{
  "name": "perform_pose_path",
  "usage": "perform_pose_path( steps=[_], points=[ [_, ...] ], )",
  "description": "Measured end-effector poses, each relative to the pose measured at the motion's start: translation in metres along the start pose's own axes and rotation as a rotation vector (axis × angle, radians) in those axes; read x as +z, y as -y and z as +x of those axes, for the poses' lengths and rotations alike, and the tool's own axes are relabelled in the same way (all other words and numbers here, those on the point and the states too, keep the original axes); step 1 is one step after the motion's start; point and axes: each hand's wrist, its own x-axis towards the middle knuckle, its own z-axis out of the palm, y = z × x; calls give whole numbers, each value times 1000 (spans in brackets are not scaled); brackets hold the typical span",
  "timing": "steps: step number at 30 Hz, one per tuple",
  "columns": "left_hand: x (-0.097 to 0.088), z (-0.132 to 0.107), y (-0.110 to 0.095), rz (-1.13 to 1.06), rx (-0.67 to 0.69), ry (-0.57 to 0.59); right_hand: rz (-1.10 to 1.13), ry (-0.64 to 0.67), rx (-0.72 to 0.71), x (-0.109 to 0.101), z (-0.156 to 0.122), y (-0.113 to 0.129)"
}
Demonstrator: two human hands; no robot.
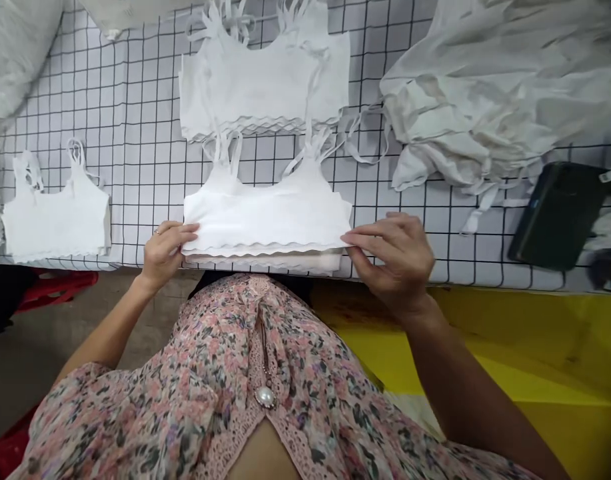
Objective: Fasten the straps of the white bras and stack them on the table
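In front of me a white strappy bra top (pixel 268 217) lies flat at the table's near edge, its scalloped hem toward me. More white layers show beneath it, including a paler pinkish one (pixel 305 261) along the edge. My left hand (pixel 166 250), with a ring on one finger, pinches the top's lower left corner. At the lower right corner, my right hand (pixel 398 257) pinches the hem between thumb and fingers. The thin straps point away from me, and some reach onto a stack of similar white tops (pixel 270 87) just behind.
Another small pile of white tops (pixel 58 223) lies at the left. A heap of crumpled white garments (pixel 465 120) covers the back right, with a dark phone (pixel 558 217) near it. A grid-patterned cloth (pixel 145 133) covers the table. Yellow surfaces (pixel 525 353) stand below its right edge.
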Motion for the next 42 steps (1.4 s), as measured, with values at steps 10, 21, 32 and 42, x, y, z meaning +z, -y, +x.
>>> perform_pose_path(
  steps=[10, 21, 32, 42],
  points=[
    [7, -24, 1, 3, -143, 82, -65, 333, 234, 3, -56, 15],
    [-1, -4, -34, 167, -118, 86, -70, 369, 135, 1, -44, 35],
    [61, 10, -21, 173, -229, 144, -102, 302, 57, 8, 1, 4],
    [38, 120, 38, -269, -532, -137, 221, 285, 87, 173, 238, -35]
  ],
)
